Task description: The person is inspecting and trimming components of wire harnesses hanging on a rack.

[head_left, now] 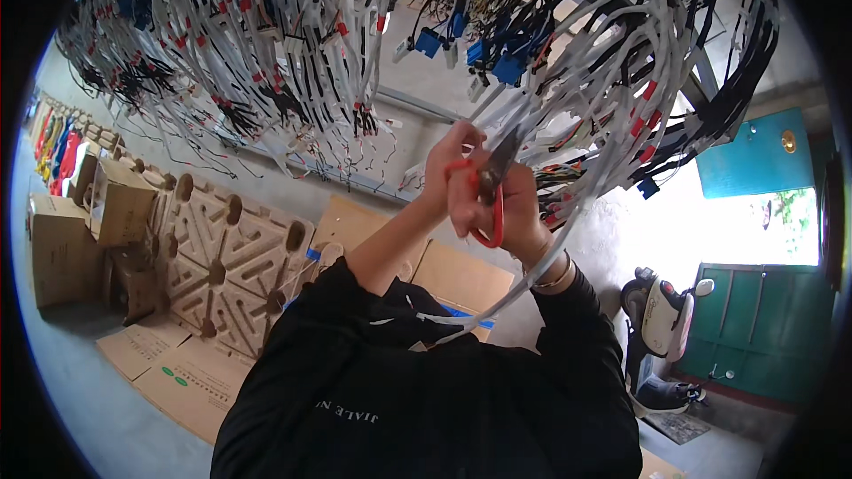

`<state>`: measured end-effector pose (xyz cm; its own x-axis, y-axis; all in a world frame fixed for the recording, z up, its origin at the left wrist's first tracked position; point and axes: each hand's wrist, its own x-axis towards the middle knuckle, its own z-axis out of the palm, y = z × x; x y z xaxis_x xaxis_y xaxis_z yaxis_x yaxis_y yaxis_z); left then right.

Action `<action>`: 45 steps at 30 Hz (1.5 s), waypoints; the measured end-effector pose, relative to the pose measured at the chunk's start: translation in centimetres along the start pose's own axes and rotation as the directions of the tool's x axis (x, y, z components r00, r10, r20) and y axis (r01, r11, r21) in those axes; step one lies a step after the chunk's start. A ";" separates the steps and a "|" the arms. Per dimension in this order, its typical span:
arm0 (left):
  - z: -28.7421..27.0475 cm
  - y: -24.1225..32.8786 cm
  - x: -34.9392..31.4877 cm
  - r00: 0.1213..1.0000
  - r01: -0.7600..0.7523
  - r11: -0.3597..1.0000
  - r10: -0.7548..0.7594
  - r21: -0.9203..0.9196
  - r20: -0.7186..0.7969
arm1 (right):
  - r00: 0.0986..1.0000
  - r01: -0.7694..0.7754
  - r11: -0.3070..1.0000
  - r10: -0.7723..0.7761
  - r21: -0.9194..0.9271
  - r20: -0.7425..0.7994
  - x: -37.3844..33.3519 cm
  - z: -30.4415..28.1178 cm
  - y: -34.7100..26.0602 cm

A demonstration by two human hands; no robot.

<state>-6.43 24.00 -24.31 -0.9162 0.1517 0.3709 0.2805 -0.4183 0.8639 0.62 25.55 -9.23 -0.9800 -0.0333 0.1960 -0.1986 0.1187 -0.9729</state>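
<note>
Scissors with red handles (499, 222) are in my right hand (517, 200), its fingers closed through the loops. Their grey blades point up toward a hanging bundle of white and black cable harnesses (612, 80) with red tape bands. My left hand (448, 160) is raised just left of the scissors, fingers curled closed; what they grip, if anything, is hidden. Blue connectors (508, 68) dangle above both hands. A long translucent white tube (568, 244) runs down from the bundle past my right wrist to the front of my black top.
More wire harnesses (266, 44) hang in a thick row at the upper left. A brown moulded pallet (222, 257), cardboard boxes (67, 248) and flattened cardboard (182, 381) are on the left. To the right, a scooter (661, 310) is parked by a green door (754, 319).
</note>
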 end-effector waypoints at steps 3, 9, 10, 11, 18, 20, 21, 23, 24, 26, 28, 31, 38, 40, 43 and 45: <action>-1.6 3.2 2.0 0.853 -0.373 0.927 0.325 0.041 0.409 | 0.970 0.086 0.992 -0.104 -0.092 -0.219 0.4 0.9 -0.5; 3.3 -0.7 -1.2 0.979 0.204 0.969 -0.200 -0.142 0.044 | 0.913 0.365 0.803 -0.407 -0.472 0.013 1.2 0.8 -0.4; 3.4 -0.6 -1.0 0.979 0.204 0.968 -0.200 -0.145 0.041 | 0.914 0.365 0.802 -0.405 -0.473 0.017 1.5 0.8 -0.6; 3.4 -0.5 -0.9 0.984 0.178 0.977 -0.174 -0.117 0.048 | 0.917 0.365 0.816 -0.398 -0.448 0.022 1.8 0.9 -0.7; 4.3 -2.2 -2.7 0.994 0.061 0.977 -0.078 -0.203 -0.075 | 0.971 0.207 0.963 -0.224 -0.175 -0.080 1.8 2.6 -0.3; 2.3 -0.3 -1.7 0.993 0.099 0.995 -0.099 0.011 0.063 | 0.982 0.168 0.968 -0.181 -0.186 -0.053 1.9 2.3 0.5; 1.4 -1.6 -1.4 0.984 -0.020 1.000 0.023 -0.019 0.179 | 0.983 0.166 0.969 -0.177 -0.184 -0.048 2.0 2.6 0.0; -0.1 0.7 -0.7 0.918 0.283 0.851 -0.107 -0.443 0.382 | 0.961 0.221 0.965 -0.241 -0.143 -0.138 1.9 2.3 -0.8; -1.3 2.1 0.0 0.913 0.203 0.895 -0.027 -0.396 0.407 | 0.962 0.205 0.973 -0.220 -0.103 -0.163 1.8 1.9 -0.5; -3.5 1.3 0.4 0.905 0.190 0.939 -0.054 -0.288 0.423 | 0.973 0.122 0.991 -0.132 -0.061 -0.188 0.8 1.1 0.5; -5.6 2.3 1.9 0.822 0.162 0.950 -0.280 0.267 0.495 | 0.957 0.228 0.965 -0.246 -0.128 -0.154 0.5 0.5 0.8; -8.1 4.0 2.3 0.791 0.444 0.895 -0.418 0.052 0.447 | 0.927 0.131 0.978 -0.180 -0.164 -0.329 -0.6 0.2 0.2; -13.5 10.9 3.1 0.615 0.647 0.763 -0.530 0.011 0.584 | 0.874 0.215 0.970 -0.244 -0.114 -0.421 -0.6 1.1 -0.1; -14.2 11.9 3.3 0.608 0.647 0.763 -0.506 -0.013 0.612 | 0.880 0.242 0.964 -0.265 -0.109 -0.393 -0.2 0.8 0.3; -15.0 13.3 3.1 0.585 0.672 0.741 -0.532 0.003 0.612 | 0.832 0.126 0.982 -0.183 -0.142 -0.523 1.0 2.0 1.3; -15.2 14.4 4.0 0.523 0.661 0.747 -0.532 0.077 0.666 | 0.852 0.068 0.994 -0.103 -0.086 -0.513 1.1 1.9 1.6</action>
<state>-10.37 4.93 -15.55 -0.4384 0.8980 -0.0387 -0.3738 -0.1429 0.9164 -0.78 23.76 -10.76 -0.8194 0.4685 0.3303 -0.2652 0.2009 -0.9430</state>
